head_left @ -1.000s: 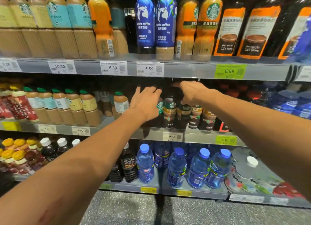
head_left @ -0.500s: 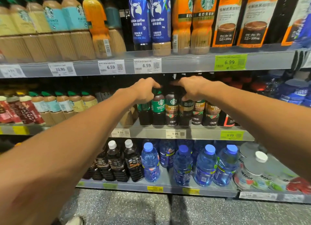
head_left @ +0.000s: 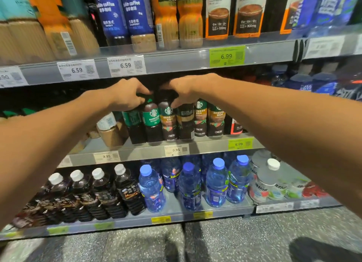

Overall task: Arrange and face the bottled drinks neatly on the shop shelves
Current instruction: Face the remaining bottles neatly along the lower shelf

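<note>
- While both arms reach to the grey metal middle shelf [head_left: 148, 154], the left hand [head_left: 127, 97] curls its fingers round the top of a dark green-labelled coffee bottle [head_left: 151, 122].
- The right hand [head_left: 186, 91] pinches the neck of the neighbouring dark brown-labelled coffee bottle [head_left: 168, 124] — both bottles stand upright at the shelf's front edge, touching.
- Blue-capped clear water bottles [head_left: 215, 183] stand on the shelf below.

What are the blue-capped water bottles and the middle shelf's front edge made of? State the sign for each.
Blue-capped water bottles: probably clear blue-tinted plastic, glossy; light passes through and highlights show on the walls.
Middle shelf's front edge: looks like grey painted metal, matt, though a clear plastic strip seems to hold the price tags.
</note>
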The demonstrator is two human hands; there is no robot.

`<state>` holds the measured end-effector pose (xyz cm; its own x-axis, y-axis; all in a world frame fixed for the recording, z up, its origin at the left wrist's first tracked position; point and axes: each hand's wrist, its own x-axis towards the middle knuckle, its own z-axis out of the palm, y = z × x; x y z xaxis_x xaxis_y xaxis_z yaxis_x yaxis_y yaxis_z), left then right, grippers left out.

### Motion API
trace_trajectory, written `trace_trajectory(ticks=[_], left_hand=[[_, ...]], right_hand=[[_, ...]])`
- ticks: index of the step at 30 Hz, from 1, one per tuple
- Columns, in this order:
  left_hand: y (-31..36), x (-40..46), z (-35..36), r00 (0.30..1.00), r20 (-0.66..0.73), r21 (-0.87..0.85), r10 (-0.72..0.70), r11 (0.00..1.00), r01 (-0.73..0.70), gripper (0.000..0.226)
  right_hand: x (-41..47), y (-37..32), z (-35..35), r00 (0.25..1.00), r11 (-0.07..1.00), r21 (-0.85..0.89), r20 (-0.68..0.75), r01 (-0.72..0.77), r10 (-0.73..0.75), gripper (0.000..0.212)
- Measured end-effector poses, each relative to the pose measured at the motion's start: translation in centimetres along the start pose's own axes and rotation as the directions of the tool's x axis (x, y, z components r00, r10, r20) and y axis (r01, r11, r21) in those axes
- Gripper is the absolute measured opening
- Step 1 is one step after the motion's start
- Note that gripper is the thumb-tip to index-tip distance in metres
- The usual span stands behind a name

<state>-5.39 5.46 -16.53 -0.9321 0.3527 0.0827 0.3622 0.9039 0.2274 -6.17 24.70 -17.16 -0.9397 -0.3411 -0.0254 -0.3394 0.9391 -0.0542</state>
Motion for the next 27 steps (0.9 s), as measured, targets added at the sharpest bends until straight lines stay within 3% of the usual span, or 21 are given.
trace_trajectory(ticks=[4,10,16,21,27], left_hand=[[0.3,-0.2,-0.2,1.0,-0.006,0.002,0.009,1.0,-0.009,0.042],[-0.7,-0.3,0.2,0.998,-0.046,-0.063,0.03,0.997,-0.033,0.042],[-1.9,0.4,1.4,0.993,-0.108,-0.097,0.05,0.993,-0.06,0.048],[-1.8,0.4,1.9,0.987,-0.16,-0.157,0.024,0.986,-0.049,0.041],[-1.1,-0.7,2.9,0.987,-0.152,-0.148,0.061,0.985,-0.083,0.05]], right_hand=[[-0.2,0.1,1.9,0.995,0.997,0.06,-0.088,0.041,-0.036,0.066],[0.7,0.0,2.9,0.972,1.0,-0.019,-0.236,-0.012,0.007,0.058],[-0.9,0.4,2.6,0.951,0.992,-0.117,-0.299,0.041,-0.075,0.056],[-3.3,0.6,2.5,0.902,0.979,-0.203,-0.424,-0.002,-0.086,0.051],[-7.0,1.1,2.1,0.844,0.996,-0.084,-0.535,-0.019,-0.029,0.046]])
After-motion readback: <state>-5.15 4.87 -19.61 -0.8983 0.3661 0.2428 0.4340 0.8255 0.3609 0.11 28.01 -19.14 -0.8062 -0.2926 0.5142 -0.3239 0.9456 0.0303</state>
